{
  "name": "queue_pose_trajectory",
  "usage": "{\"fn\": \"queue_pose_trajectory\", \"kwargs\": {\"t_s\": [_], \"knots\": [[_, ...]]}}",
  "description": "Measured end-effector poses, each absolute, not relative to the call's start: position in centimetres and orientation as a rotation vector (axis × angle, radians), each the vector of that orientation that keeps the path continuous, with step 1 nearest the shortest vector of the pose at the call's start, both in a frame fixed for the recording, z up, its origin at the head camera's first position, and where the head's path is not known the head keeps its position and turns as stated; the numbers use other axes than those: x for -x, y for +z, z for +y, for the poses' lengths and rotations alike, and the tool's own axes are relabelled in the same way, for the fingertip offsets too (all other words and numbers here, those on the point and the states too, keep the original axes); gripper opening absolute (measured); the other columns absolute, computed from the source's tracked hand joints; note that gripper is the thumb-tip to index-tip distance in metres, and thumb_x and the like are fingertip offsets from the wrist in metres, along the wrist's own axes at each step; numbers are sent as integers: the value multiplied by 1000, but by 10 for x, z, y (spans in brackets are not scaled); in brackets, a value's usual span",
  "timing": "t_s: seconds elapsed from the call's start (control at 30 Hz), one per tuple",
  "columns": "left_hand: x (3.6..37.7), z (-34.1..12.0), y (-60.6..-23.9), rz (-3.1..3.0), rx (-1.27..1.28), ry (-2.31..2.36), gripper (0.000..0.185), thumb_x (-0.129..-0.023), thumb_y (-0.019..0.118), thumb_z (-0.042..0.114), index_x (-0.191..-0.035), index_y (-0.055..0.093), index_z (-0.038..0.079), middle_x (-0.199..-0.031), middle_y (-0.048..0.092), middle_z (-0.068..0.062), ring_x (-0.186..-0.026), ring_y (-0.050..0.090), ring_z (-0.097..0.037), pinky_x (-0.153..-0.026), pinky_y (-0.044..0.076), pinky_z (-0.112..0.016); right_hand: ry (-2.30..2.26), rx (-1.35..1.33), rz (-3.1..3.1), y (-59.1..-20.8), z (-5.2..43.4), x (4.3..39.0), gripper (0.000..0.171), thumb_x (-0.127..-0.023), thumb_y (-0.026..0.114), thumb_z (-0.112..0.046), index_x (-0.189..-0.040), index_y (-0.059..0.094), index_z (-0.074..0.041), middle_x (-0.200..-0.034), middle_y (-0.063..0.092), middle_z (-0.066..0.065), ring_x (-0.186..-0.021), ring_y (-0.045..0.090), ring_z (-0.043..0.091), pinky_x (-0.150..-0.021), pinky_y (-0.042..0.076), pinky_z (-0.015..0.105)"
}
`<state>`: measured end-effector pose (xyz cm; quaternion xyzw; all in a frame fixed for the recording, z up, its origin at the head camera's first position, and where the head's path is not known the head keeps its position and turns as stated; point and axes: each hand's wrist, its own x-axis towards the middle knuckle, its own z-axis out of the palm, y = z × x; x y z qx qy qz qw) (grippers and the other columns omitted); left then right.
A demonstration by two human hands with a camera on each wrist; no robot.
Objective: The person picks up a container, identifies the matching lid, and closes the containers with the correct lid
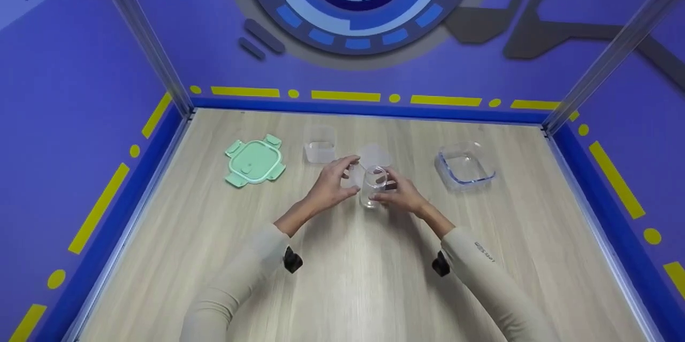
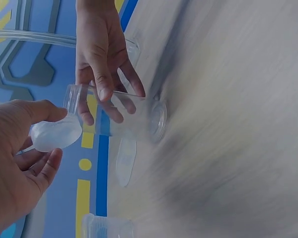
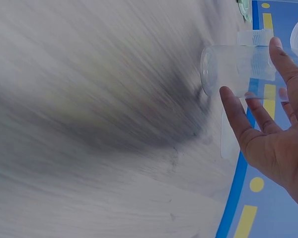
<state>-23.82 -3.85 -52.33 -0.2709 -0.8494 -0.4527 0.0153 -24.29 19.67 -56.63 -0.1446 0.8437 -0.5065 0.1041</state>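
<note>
My right hand (image 1: pixel 404 195) holds a clear plastic jar (image 1: pixel 369 192) from its right side, thumb and fingers spread along the wall. The jar stands upright, its mouth toward the top; in the left wrist view its base (image 2: pixel 158 122) is at or close to the tabletop. In my left hand (image 1: pixel 330 187) a round translucent lid (image 2: pixel 56 134) is pinched between thumb and fingers. That lid is tilted beside the jar's mouth, and whether they touch I cannot tell. Behind the jar lies a flat translucent lid (image 1: pixel 374 155) on the table.
A translucent square container (image 1: pixel 320 152) stands behind my left hand. Farther left lies a green lid (image 1: pixel 255 161) with side clips. On the right is a square glass container (image 1: pixel 466 168). Blue walls with metal corner posts enclose the wooden table (image 1: pixel 353 288).
</note>
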Motion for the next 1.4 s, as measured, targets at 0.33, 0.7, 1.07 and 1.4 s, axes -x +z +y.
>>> {"fn": "queue_pose_trajectory", "kwargs": {"t_s": [0.33,0.7,1.07,1.4], "knots": [[238,-27,-526,-2558,747,-1496,54,-80,81,1,-131,62,-4,-128,66,-23,-113,65,-36,-99,55,-48,-1523,424,2493,-571,197,244,66,-87,81,-11,-144,49,-3,-130,63,30,-119,64,49,-99,55,55],[241,-19,-531,-2593,771,-1613,55,-89,79,13,-140,60,2,-134,61,-17,-118,66,-33,-90,61,-37,-1516,379,2468,-570,197,242,71,-89,80,-13,-150,44,-8,-137,58,26,-123,61,47,-93,59,47],[244,-15,-529,-2575,784,-1472,58,-82,85,10,-132,60,-3,-128,65,-18,-119,63,-29,-86,60,-39,-1519,423,2484,-569,191,243,67,-88,81,-13,-147,50,-6,-131,65,22,-123,63,44,-94,58,49],[248,-11,-528,-2571,814,-1427,54,-79,82,5,-129,64,-2,-129,67,-16,-120,63,-29,-90,59,-43,-1576,447,2458,-571,191,239,61,-91,78,-11,-145,51,-2,-132,64,25,-126,61,46,-102,55,52]]}}
